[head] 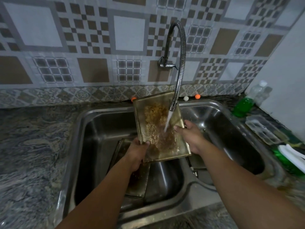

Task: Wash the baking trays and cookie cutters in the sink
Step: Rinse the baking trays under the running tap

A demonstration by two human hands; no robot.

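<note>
A rectangular metal baking tray (pixel 148 106), crusted with brown baked-on residue, is held tilted over the left basin of the steel double sink (pixel 85 113). My left hand (pixel 137 150) grips its near left edge, thumb on the inside. My right hand (pixel 189 136) grips its right edge, thumb over the rim. Water runs from the flexible faucet (pixel 180 63) onto the tray's middle. A second tray (pixel 132 184) lies in the basin below, partly hidden by my left arm. No cookie cutters show.
A green soap bottle (pixel 242 106) and a clear bottle (pixel 259 91) stand at the right back corner. A clear ice tray (pixel 262 132) and a green-and-white brush (pixel 290 157) lie on the right counter. Granite counter (pixel 29 146) spreads to the left.
</note>
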